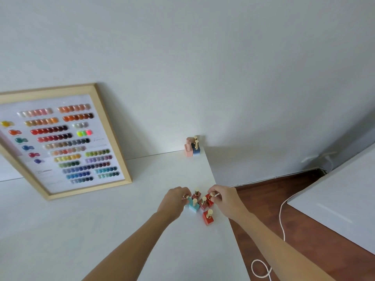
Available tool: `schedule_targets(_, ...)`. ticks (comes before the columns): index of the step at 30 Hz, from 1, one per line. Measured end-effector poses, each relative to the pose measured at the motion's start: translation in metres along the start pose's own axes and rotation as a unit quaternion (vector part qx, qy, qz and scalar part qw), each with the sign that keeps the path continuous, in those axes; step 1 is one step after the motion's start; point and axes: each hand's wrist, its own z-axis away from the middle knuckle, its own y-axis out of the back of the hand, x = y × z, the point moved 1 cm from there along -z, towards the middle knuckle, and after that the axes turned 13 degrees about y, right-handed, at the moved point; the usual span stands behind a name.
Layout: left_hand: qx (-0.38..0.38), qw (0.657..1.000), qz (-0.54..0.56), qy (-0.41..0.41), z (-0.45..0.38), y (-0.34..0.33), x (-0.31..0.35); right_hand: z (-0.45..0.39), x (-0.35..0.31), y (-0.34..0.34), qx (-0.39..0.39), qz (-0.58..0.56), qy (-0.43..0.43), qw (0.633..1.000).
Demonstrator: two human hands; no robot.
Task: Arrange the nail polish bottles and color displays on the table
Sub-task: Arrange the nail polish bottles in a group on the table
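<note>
A cluster of square nail polish bottles with gold caps stands near the right edge of the white table [101, 230]. My left hand [174, 201] pinches the gold cap of a teal bottle at the cluster's left side. My right hand [225, 199] grips the gold cap of a red bottle [210, 200] on the right side. Between them stand another teal bottle [193, 206], a brown-red bottle [196, 194] and a dark red bottle [203, 202]. An orange-red bottle [208, 217] stands apart, nearer to me. A wood-framed color display [60, 138] leans against the wall at the left.
A pink bottle [189, 149] and a blue bottle [196, 150] stand together at the table's far right corner by the wall. To the right the table ends above a wooden floor [284, 191] with a white cable [281, 220]. Another white surface [341, 203] lies further right.
</note>
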Motion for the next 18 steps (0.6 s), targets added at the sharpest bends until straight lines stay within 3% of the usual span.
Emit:
schedule_targets(12, -0.035, 0.997, -0.052, -0.045, 0.029, -0.008, -0.018, 0.035, 0.003, -0.011, 0.014, 0.036, -0.014, 0.999)
schedule_targets(18, -0.012, 0.989, -0.106, -0.104, 0.028, -0.01, -0.007, 0.045, -0.008, -0.015, 0.041, 0.022, -0.007, 0.999)
